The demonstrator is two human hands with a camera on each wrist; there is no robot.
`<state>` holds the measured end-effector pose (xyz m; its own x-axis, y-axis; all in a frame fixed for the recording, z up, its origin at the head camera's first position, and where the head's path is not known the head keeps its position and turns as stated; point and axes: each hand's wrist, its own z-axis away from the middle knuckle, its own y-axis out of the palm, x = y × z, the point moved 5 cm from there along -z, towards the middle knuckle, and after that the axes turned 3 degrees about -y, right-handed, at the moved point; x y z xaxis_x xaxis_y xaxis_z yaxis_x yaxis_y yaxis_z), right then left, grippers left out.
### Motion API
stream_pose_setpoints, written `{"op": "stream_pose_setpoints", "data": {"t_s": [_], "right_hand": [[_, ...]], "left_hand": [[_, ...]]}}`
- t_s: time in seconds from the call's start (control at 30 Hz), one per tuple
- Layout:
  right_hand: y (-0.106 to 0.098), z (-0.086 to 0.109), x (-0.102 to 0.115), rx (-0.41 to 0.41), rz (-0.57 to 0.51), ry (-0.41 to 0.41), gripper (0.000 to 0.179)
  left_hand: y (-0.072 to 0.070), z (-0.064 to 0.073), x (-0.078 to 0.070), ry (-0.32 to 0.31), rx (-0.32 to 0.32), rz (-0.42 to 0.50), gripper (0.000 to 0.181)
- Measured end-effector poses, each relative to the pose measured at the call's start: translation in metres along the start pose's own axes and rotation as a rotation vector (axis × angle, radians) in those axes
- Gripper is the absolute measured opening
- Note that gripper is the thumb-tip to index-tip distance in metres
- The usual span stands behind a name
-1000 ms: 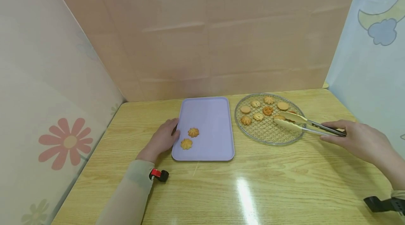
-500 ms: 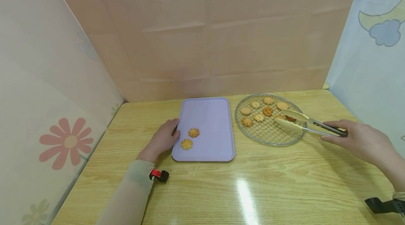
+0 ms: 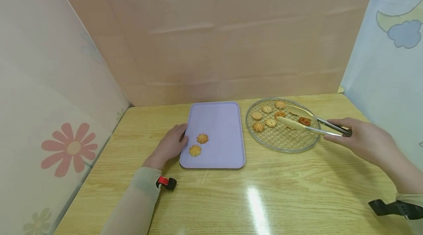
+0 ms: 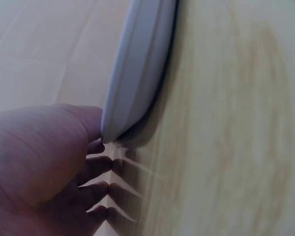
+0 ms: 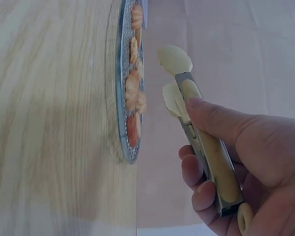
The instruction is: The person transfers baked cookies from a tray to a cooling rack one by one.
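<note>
My left hand (image 3: 170, 142) rests at the left edge of a lilac tray (image 3: 224, 154). In the left wrist view the thumb touches the tray rim (image 4: 130, 73), with the other fingertips down on the table beside it. Two flower-shaped cookies (image 3: 202, 138) lie on the tray's lower left. My right hand (image 3: 367, 139) grips a pair of kitchen tongs (image 3: 322, 131) with cream tips, spread apart over a round wire rack (image 3: 281, 141). In the right wrist view nothing sits between the tips. Several cookies lie on the rack, among them a dark pretzel-shaped one (image 3: 304, 121); the tongs partly cover others.
Tray and rack stand side by side on a wood-grain table (image 3: 211, 198), a narrow gap between them. Behind rises a beige wall (image 3: 211, 44). Patterned side panels border the table, a flower panel (image 3: 72, 80) at left and a blue panel (image 3: 390, 69) at right.
The tongs have moved left and slightly up over the rack, uncovering the dark pretzel-shaped cookie and overlapping the round one behind. The left hand and tray stay put.
</note>
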<state>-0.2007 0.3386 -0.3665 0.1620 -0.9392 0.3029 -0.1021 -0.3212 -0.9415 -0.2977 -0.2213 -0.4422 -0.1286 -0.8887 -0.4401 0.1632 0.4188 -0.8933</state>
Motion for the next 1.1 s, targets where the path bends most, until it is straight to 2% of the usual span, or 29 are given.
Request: {"op": "stream_pose_setpoints", "data": {"t_s": [0.3,0.67,0.77,1.0,1.1], "right_hand": [[0.004,-0.018,0.034,-0.008,-0.023,-0.055,0.072],[0.023,-0.047,0.084,0.024,-0.106,-0.143,0.072],[0.029,-0.054,0.098,0.028,-0.123,-0.175,0.068],[0.036,-0.066,0.128,0.008,-0.136,-0.233,0.061],[0.040,-0.070,0.137,0.023,-0.142,-0.242,0.060]], "left_hand": [[-0.003,0.000,0.000,0.009,-0.010,-0.020,0.063],[0.001,-0.001,0.002,0.040,-0.033,0.020,0.061],[-0.001,0.001,-0.002,0.028,-0.017,0.005,0.062],[-0.001,0.000,-0.001,0.025,-0.013,-0.010,0.062],[-0.001,0.001,-0.001,0.024,-0.016,-0.008,0.062]]}}
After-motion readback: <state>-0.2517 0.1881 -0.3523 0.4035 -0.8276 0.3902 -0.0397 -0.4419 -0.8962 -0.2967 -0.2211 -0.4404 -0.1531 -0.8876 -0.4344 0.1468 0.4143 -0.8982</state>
